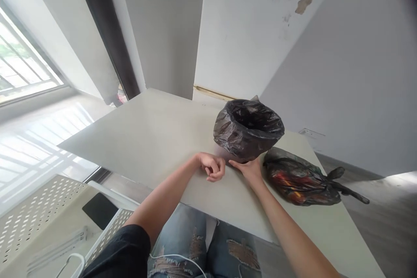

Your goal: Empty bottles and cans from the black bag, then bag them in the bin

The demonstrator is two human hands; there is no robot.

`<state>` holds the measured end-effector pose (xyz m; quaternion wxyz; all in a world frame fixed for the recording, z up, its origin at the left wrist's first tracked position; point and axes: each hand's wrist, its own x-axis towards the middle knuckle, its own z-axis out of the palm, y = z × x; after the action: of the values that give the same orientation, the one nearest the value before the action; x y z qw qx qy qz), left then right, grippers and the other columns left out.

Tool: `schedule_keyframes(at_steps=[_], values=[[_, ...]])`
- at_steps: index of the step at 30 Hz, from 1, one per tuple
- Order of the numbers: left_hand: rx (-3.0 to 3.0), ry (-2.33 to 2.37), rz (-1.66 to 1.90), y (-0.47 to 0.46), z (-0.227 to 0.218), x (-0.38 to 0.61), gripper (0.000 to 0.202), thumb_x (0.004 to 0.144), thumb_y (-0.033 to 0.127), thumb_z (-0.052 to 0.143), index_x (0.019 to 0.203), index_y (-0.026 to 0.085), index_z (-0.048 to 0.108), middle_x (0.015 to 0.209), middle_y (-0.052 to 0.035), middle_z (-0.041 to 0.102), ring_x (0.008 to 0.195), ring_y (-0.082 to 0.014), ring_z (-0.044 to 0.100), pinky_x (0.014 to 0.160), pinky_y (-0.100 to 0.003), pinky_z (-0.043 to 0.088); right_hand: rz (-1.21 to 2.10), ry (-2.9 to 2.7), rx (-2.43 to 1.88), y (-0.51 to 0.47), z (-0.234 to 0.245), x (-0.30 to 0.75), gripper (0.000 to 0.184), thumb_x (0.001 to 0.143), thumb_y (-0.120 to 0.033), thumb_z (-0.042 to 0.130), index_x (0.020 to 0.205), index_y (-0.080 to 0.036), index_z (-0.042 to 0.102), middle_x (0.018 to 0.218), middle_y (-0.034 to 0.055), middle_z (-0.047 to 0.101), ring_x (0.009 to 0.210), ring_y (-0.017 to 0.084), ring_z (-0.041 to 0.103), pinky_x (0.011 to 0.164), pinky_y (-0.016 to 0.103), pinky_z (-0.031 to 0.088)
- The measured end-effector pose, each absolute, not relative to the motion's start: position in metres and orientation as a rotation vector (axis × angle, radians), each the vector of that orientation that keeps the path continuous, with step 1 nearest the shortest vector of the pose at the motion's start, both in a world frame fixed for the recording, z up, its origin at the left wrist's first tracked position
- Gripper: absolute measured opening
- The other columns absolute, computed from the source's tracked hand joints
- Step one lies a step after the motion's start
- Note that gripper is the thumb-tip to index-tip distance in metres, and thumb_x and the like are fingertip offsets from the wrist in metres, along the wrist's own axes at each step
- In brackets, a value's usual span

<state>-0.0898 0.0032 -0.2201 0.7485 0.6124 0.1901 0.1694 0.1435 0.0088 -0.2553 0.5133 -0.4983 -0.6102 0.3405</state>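
A small bin lined with a black plastic bag (pixel 249 139) stands on the table, its mouth facing up and the bag folded over the rim. My right hand (pixel 250 171) is at the near foot of the bin, thumb stretched out to the left; its other fingers are partly hidden against the bin. My left hand (pixel 212 167) rests on the tabletop just left of it, fingers curled into a loose fist with nothing visible in them. To the right of my right hand lies a knotted black plastic bag (pixel 299 180), with red and orange contents showing through.
The pale table (pixel 156 126) reaches far to the left. Behind it stands a white fridge (pixel 257 30) near the wall. At lower left, a perforated white basket (pixel 45 208) holds a dark flat object (pixel 100 210). A white cable (pixel 182 257) crosses my lap.
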Motion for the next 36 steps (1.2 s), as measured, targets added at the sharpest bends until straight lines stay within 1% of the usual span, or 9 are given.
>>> schedule_keyframes(at_steps=[4,8,11,14,20,27,29,32,36], values=[[1.389,0.083,-0.066,-0.002,-0.212,-0.065,0.021,0.057,0.022,0.082,0.046,0.019,0.063,0.049,-0.0117,0.06,0.029,-0.0155,0.032,0.03,-0.031,0.029,0.994,-1.491,-1.174,0.029,-0.256,0.111,0.11,0.046,-0.048,0.104,0.139,-0.016,0.056,0.125,0.0194,0.075,0.116,0.041,0.072,0.105,0.058,0.059],[1.384,-0.106,-0.225,0.001,-0.21,-0.058,0.021,0.065,0.024,0.075,0.048,0.02,0.063,0.05,-0.0112,0.057,0.035,-0.019,0.04,0.034,-0.033,0.032,1.08,-1.542,-1.067,0.051,-0.261,0.061,0.121,0.045,-0.051,0.104,0.147,-0.017,0.049,0.139,0.0189,0.07,0.128,0.036,0.067,0.112,0.055,0.054],[1.371,-0.156,-0.328,0.005,-0.215,-0.058,0.026,0.071,0.027,0.07,0.049,0.021,0.058,0.051,-0.0093,0.051,0.038,-0.0178,0.036,0.036,-0.031,0.026,1.133,-1.591,-0.993,0.063,-0.264,0.026,0.124,0.045,-0.049,0.105,0.15,-0.017,0.046,0.142,0.018,0.068,0.132,0.034,0.064,0.115,0.053,0.051],[1.371,-0.155,-0.345,0.007,-0.219,-0.059,0.027,0.071,0.028,0.068,0.048,0.022,0.057,0.051,-0.0086,0.048,0.039,-0.0166,0.03,0.036,-0.03,0.016,1.155,-1.637,-0.968,0.069,-0.263,0.0,0.125,0.045,-0.047,0.105,0.151,-0.018,0.044,0.14,0.0169,0.068,0.131,0.034,0.064,0.114,0.052,0.052],[1.328,-0.124,-0.272,0.007,-0.218,-0.063,0.028,0.069,0.029,0.07,0.047,0.022,0.055,0.047,-0.0073,0.044,0.038,-0.0168,0.028,0.035,-0.03,0.018,1.079,-1.653,-0.987,0.071,-0.253,-0.014,0.127,0.046,-0.049,0.104,0.153,-0.022,0.043,0.144,0.0135,0.065,0.134,0.033,0.061,0.118,0.049,0.048],[1.355,-0.094,-0.23,0.011,-0.218,-0.066,0.023,0.07,0.025,0.062,0.05,0.022,0.05,0.05,-0.0062,0.043,0.042,-0.0165,0.027,0.04,-0.031,0.012,0.99,-1.696,-1.065,0.075,-0.252,0.026,0.136,0.057,-0.052,0.1,0.164,-0.023,0.023,0.15,0.0164,0.057,0.138,0.034,0.056,0.12,0.054,0.044],[1.36,-0.084,-0.215,0.012,-0.218,-0.065,0.023,0.071,0.023,0.061,0.05,0.022,0.05,0.049,-0.0061,0.043,0.042,-0.0162,0.027,0.04,-0.031,0.012,0.811,-1.687,-1.108,0.064,-0.243,0.035,0.117,0.066,-0.054,0.095,0.159,-0.023,0.032,0.15,0.0182,0.052,0.137,0.036,0.056,0.117,0.057,0.046],[1.344,-0.06,-0.196,0.013,-0.217,-0.065,0.025,0.071,0.021,0.063,0.049,0.022,0.052,0.047,-0.006,0.044,0.04,-0.0163,0.029,0.038,-0.031,0.017,0.395,-1.729,-0.984,0.044,-0.205,0.038,0.069,0.09,-0.052,0.076,0.147,-0.026,0.047,0.143,0.0183,0.052,0.136,0.037,0.053,0.117,0.062,0.044],[1.337,-0.004,-0.168,0.011,-0.214,-0.065,0.026,0.069,0.022,0.066,0.048,0.023,0.052,0.044,-0.0051,0.041,0.04,-0.0166,0.028,0.038,-0.032,0.02,0.084,-2.267,-0.564,0.033,-0.127,0.015,0.056,0.103,-0.052,0.063,0.151,-0.028,0.048,0.154,0.0131,0.047,0.149,0.035,0.043,0.131,0.061,0.027]])
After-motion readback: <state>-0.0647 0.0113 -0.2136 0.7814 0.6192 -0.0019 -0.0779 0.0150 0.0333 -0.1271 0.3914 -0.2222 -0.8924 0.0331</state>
